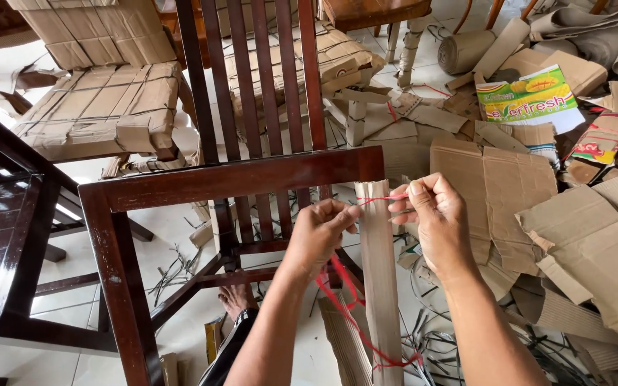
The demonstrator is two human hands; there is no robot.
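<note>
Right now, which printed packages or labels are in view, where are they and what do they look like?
Printed carton panel: upper right on the cardboard pile, flat rectangle, green, yellow and white with fruit pictures.
Printed cardboard piece: right edge below it, small, red, yellow and green.

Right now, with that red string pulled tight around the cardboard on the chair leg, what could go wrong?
The thin red string is stretched between the left hand and right hand; pulled harder, it might snap or bite into the fingers. The cardboard wrap on the chair leg looks tied at only a few spots, so it could slide or open. Loose string hanging below may tangle.
</note>
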